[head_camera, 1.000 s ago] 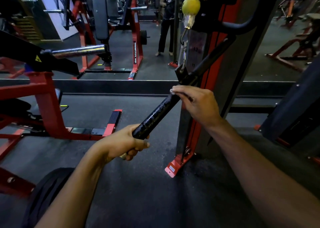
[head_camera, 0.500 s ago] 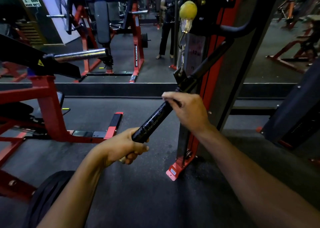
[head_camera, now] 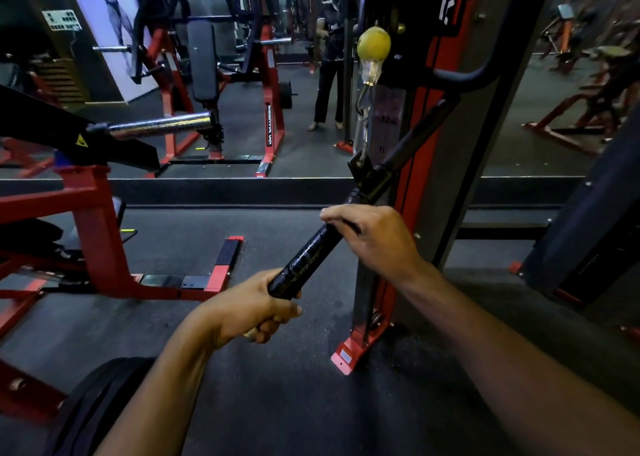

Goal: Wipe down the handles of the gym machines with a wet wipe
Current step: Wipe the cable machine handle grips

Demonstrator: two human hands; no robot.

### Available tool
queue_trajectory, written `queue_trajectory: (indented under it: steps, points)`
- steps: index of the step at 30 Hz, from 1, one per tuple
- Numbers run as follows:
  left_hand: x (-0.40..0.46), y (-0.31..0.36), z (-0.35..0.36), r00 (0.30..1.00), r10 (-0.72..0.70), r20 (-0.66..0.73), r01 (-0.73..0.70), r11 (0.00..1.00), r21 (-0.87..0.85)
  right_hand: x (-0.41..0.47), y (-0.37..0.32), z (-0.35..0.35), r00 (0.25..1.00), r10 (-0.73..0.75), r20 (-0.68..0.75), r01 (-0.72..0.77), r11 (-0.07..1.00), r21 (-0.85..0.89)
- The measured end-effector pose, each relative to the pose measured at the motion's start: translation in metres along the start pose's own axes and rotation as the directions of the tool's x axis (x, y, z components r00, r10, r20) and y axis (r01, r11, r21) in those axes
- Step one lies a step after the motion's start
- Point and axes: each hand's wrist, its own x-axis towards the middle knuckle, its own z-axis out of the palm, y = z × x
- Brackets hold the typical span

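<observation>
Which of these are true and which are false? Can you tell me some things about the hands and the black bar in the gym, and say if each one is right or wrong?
1. The left hand grips the lower end of the black handle. True.
2. The right hand hangs free and touches nothing. False: it is curled round the handle higher up.
3. A yellow ball hangs above the handle. True.
4. The handle lies flat on the floor. False: it is held up, slanting from lower left to upper right.
5. The machine frame at the left is blue. False: it is red.
</observation>
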Motion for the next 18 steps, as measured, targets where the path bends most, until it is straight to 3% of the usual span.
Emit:
queue_trajectory:
  steps: [6,12,16,18]
  points:
    - [0.003,-0.002,-0.006,1.000,0.002,-0.005,-0.002,0.999,0.033,0.025,0.015,-0.011,0.985,0.144,-0.094,-0.146,0.989,-0.015]
    - [0.005,-0.003,-0.010,1.000,0.003,0.008,-0.003,0.999,0.039,-0.008,-0.009,0.010,0.999,0.021,-0.041,-0.020,1.000,0.007]
    - [0.009,-0.007,-0.011,1.000,0.017,-0.004,-0.016,0.999,0.037,0.012,0.010,0.000,0.981,0.089,-0.170,-0.094,0.995,-0.022]
    - [0.010,-0.006,-0.014,1.000,0.011,-0.009,-0.011,0.999,0.040,0.024,0.002,0.007,0.980,0.132,-0.147,-0.134,0.991,0.000]
